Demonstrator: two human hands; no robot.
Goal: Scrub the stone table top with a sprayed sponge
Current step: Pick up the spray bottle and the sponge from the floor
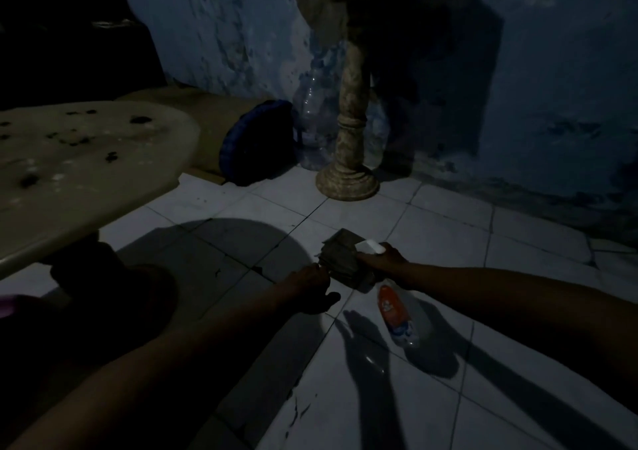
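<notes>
Dim light; long shadows are cast across the pale tiled floor (431, 242).

Right hand (383, 259): reached low toward the floor, fingers curled round the white trigger head of a spray bottle (397, 315). The bottle body, clear with an orange and blue label, is seen hanging below and nearer than the gripping fingers, tilted.

A grey-brown, rough-faced sponge (341, 256) is seen directly in front of the right fingers, touching them on its right edge. Whether it is pinched by that hand or only rests on the floor cannot be told.

Left hand (310, 287): extended beside the sponge, fingers fairly straight and loosely spread, fingertips at or just short of the sponge's left edge. Contact cannot be confirmed in the shadow. Nothing is held.

The stone table top (79, 173), pale and marked with dark blotches, is seen well to the left of and beyond the left fingers, apart from both hands.

Beyond the right fingers a stone pedestal (348, 139) stands upright on the tiles against a mottled blue wall (518, 70). A clear plastic bottle (314, 118) stands just left of the pedestal, a dark blue round object (255, 142) left of that.
</notes>
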